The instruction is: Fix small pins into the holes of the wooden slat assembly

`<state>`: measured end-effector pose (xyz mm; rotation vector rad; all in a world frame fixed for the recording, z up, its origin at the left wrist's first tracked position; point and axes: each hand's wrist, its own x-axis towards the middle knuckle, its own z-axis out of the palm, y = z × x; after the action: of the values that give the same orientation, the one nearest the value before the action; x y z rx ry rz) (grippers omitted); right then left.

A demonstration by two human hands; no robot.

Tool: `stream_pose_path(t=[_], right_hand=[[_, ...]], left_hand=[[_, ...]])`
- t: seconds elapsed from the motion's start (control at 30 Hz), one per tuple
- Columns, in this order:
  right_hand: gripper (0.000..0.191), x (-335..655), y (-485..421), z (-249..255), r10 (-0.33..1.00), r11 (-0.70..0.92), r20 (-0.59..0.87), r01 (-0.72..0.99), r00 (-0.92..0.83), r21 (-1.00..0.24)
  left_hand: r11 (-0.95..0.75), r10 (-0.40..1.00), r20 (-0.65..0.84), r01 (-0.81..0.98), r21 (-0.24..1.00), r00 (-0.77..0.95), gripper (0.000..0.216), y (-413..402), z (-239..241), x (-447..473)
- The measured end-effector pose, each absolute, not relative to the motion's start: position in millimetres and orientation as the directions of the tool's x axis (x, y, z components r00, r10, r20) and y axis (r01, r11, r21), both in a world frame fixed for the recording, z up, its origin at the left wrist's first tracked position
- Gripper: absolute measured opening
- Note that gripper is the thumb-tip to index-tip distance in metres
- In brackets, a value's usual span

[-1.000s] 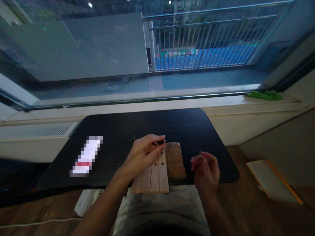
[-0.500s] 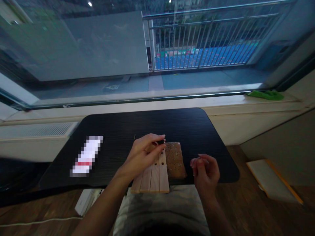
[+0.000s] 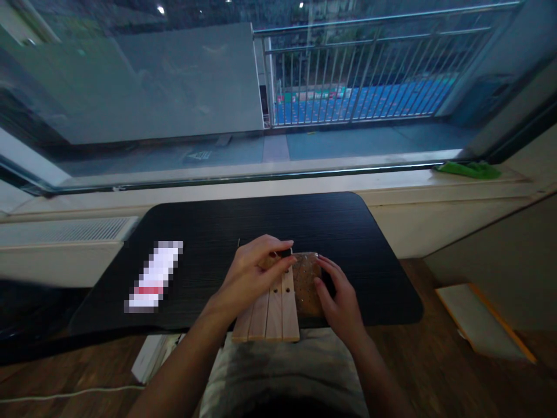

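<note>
My left hand (image 3: pixel 256 267) is bent over the upper part of a light wooden board (image 3: pixel 272 319) with lengthwise grooves and dark round holes. Its thumb and fingers come close around a small dark spot, which I cannot make out. Just right of the board lies a brown block or pad (image 3: pixel 307 290) in clear, shiny wrapping, dotted with small marks. My right hand (image 3: pixel 342 299) is at the pad's right side, thumb and fingers apart, fingertips at its upper right corner. Nothing shows between them.
Both items lie on a black table (image 3: pixel 261 215); the board's near end juts past its front edge. A blurred-out white and red item (image 3: pixel 154 276) lies on the left. Behind are a window sill (image 3: pixel 217 195) and a green cloth (image 3: pixel 470 169). A thin upright bit (image 3: pixel 238 242) shows beyond my left hand.
My right hand has moved left from the bare table to the brown pad, and its curled fingers have spread. My left hand and the board have stayed in place.
</note>
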<state>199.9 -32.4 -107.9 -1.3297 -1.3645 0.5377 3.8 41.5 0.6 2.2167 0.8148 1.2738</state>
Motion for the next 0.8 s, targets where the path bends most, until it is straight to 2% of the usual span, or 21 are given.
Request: stream_pose_path(t=[0.23,0.8], right_hand=[[0.022,200.0,-33.0,-105.4,0.890,0.273,0.393,0.418,0.232,-0.866],[0.020,200.1,-32.6,-105.3,0.894,0.270,0.400,0.469,0.203,-0.841]], left_hand=[[-0.708,0.703,0.597,0.300,0.639,0.386,0.016,40.9,1.1,2.7],[-0.608,0.781,0.498,0.274,0.745,0.377,0.016,42.4,5.7,3.0]])
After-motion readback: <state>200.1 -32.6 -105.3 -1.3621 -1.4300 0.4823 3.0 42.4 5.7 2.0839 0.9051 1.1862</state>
